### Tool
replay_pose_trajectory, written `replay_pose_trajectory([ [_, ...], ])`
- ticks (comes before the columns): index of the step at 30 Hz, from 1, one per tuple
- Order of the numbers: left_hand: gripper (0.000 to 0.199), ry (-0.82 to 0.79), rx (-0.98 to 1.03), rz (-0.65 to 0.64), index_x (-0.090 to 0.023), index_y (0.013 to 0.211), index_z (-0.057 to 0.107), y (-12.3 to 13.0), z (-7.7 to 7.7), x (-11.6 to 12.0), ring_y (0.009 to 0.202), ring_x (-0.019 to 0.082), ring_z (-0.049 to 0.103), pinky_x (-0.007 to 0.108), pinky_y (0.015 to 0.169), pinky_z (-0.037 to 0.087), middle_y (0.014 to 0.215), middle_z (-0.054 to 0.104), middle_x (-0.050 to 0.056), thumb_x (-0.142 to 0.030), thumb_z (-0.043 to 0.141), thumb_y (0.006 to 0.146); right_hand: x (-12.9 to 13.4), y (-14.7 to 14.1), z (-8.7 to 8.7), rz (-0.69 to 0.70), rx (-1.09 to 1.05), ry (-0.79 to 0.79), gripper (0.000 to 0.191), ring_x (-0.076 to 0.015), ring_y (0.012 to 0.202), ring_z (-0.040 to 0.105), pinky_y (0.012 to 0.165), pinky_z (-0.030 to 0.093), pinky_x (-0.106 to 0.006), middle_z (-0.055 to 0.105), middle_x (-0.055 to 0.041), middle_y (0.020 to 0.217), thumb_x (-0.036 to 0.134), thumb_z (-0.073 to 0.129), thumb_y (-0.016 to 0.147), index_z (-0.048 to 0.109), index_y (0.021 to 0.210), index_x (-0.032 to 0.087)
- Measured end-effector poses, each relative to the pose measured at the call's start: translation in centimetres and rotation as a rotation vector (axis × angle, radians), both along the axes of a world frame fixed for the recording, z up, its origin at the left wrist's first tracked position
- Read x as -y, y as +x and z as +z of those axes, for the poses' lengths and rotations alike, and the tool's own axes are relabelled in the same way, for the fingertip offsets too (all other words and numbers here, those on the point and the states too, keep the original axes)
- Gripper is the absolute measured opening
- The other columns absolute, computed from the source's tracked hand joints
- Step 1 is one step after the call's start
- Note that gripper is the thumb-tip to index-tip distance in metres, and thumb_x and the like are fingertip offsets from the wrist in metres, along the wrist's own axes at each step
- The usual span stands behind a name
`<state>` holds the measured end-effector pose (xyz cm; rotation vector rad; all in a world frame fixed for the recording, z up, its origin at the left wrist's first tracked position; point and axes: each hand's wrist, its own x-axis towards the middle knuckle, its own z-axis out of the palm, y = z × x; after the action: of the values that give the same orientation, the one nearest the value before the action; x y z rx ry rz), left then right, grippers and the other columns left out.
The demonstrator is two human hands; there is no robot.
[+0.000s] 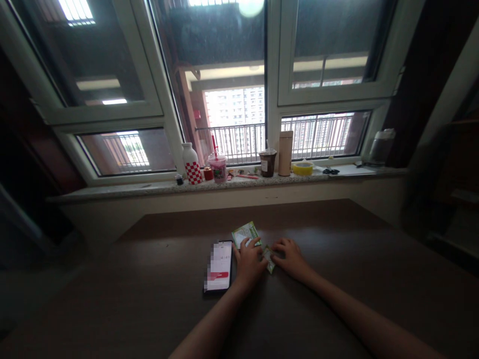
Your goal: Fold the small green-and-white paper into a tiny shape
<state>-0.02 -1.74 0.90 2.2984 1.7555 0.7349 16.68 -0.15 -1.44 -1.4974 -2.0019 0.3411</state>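
Observation:
A small green-and-white packet [269,260] lies low over the brown table between my two hands. My left hand [250,260] has its thumb side closed on the packet's left edge, while its other fingers are bent over the lower edge of a larger green-and-white printed packet [245,232]. From the other side, my right hand [291,258] pinches the small packet's right edge with curled fingers. The exact fingertip contact is too small to make out. Left of my left hand rests a smartphone [220,267] with its screen lit, lying flat.
The table [157,269] runs toward a windowsill [239,185]. On the sill stand a checkered bottle [193,164], a pink cup with a straw [218,167], a dark drink cup [267,163], a beige tumbler [285,153], yellow tape [303,168] and scissors [331,171].

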Motion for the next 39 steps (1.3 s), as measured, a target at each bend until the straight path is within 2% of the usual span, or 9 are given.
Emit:
replay_pose_trajectory([
  [6, 0.014, 0.007, 0.007, 0.016, -0.027, 0.083, 0.071, 0.0, -0.3, 0.0, 0.135, 0.03, 0.031, 0.068, 0.11, 0.001, 0.138, 0.054, -0.004, -0.025, 0.058, 0.079, -0.4, 0.8, -0.3, 0.076, -0.069, -0.038, 0.02, -0.0244, 0.109, 0.05, 0.099, 0.036, -0.039, 0.063, -0.0058, 0.107, 0.033, 0.062, 0.081, 0.073, 0.096, 0.024],
  [12, 0.013, 0.0, 0.035, 0.006, -0.027, 0.083, 0.071, -0.1, -0.3, 0.0, 0.136, 0.031, 0.029, 0.069, 0.109, 0.001, 0.138, 0.054, -0.002, -0.027, 0.059, 0.079, -1.1, 1.8, -0.8, 0.181, -0.111, -0.073, 0.021, -0.0239, 0.113, 0.05, 0.102, 0.035, -0.038, 0.063, -0.0056, 0.111, 0.027, 0.063, 0.079, 0.073, 0.098, 0.024],
  [23, 0.013, 0.002, 0.053, 0.006, -0.027, 0.082, 0.071, -0.2, -0.6, -0.2, 0.134, 0.032, 0.032, 0.069, 0.109, 0.002, 0.136, 0.055, -0.002, -0.026, 0.058, 0.079, -0.8, 1.4, -0.5, 0.165, -0.118, -0.063, 0.022, -0.0254, 0.111, 0.051, 0.101, 0.036, -0.04, 0.063, -0.0073, 0.109, 0.03, 0.068, 0.077, 0.073, 0.096, 0.022],
  [39, 0.013, 0.036, 0.051, 0.005, -0.027, 0.081, 0.072, -0.2, -0.5, 0.0, 0.132, 0.029, 0.036, 0.064, 0.112, 0.003, 0.133, 0.058, -0.003, -0.026, 0.06, 0.08, -0.4, 0.7, -0.5, 0.114, -0.082, 0.019, 0.016, -0.0246, 0.106, 0.052, 0.096, 0.037, -0.039, 0.064, -0.0062, 0.104, 0.033, 0.068, 0.078, 0.072, 0.09, 0.023],
])
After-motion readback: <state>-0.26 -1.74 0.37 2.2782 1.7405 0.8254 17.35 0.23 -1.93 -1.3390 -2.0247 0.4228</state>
